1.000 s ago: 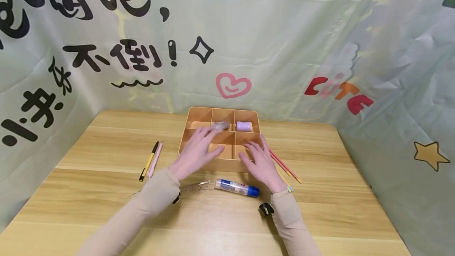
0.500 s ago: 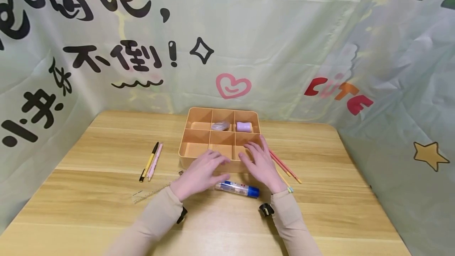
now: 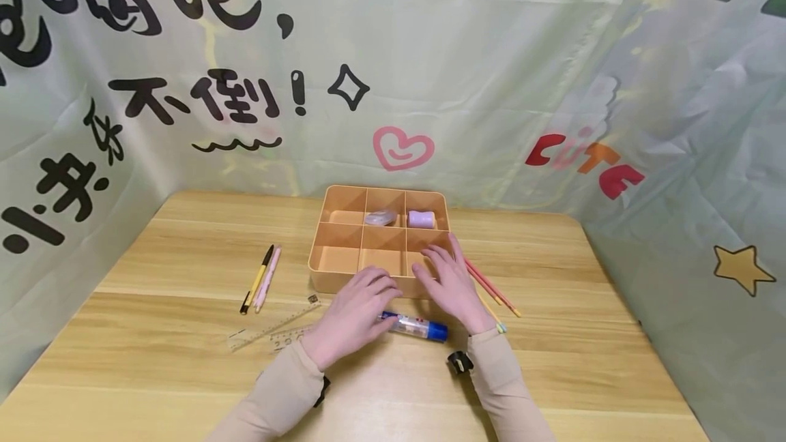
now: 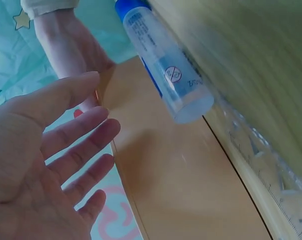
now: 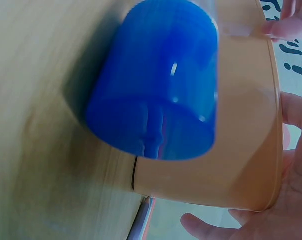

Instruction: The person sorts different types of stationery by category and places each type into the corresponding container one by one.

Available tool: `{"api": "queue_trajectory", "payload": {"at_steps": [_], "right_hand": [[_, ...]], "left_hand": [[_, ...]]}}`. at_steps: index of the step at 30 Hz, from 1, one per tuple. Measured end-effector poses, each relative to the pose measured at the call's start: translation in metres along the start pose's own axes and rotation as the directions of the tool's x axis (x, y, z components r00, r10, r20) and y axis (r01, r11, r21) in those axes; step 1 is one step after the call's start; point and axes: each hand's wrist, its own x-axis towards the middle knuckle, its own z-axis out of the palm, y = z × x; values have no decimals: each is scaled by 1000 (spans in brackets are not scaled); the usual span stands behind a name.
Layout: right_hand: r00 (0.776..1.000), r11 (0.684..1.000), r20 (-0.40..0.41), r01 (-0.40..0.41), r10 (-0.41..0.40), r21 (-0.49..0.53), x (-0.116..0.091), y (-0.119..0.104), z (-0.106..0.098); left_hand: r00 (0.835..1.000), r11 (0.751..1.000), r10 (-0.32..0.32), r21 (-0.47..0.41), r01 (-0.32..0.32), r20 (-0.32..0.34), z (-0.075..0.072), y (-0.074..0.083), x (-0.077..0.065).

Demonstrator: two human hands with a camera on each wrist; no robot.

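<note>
Left hand [image 3: 351,319], fingers spread, is being poised beside the glue stick [image 3: 417,327]; mid-barrel gripping is probably being called for.

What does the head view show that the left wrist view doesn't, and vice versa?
Only the head view: the purple roll and clear item in the tray's back compartments, plus the yellow-and-black pen and pink pen.

Only the left wrist view: the left hand's palm side, and a crossed-out round symbol on the blue-capped tube.

Both: tray, tube, left hand, part of a clear ruler.
</note>
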Motion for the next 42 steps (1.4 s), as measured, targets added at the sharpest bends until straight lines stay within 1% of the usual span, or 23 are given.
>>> {"api": "queue_trajectory", "payload": {"at_steps": [3,6,10,14,17,23,27,30,33,37,42], "right_hand": [[1000,1000,-3,1,-1,-1,0,0,1],[1000,1000,-7,-1,1,-2,0,0,1],[1000,1000,-9,-5,5,4,0,0,1],[1000,1000,-3,-8,8,7,-1,0,2],[1000,1000,-2,-13,13,8,0,0,2],[1000,1000,-6,-9,9,9,0,-1,0],[1000,1000,-1,-9,9,7,0,-2,-1],[1000,1000,-3,-5,5,3,0,-2,-1],[1000,1000,-6,-5,5,2,0,-1,-1],[1000,1000,-10,-4,4,-1,1,-1,0],[1000,1000,-7,-9,9,-4,0,0,1]], "left_hand": [[1000,999,21,29,-21,15,3,3,-1],[998,999,40,31,-41,41,7,6,0],[993,998,49,24,-52,108,15,9,0],[988,1000,19,2,-19,151,20,12,-2],[987,1000,-12,-24,16,158,23,12,-3],[985,996,-50,-68,62,165,29,11,-2],[977,989,-88,-98,109,193,31,12,-1],[972,984,-105,-122,133,211,31,12,-1],[971,982,-105,-134,136,214,31,12,-1],[972,984,-76,-138,109,223,32,12,-3],[965,987,-62,-131,97,253,32,11,-3]]}}
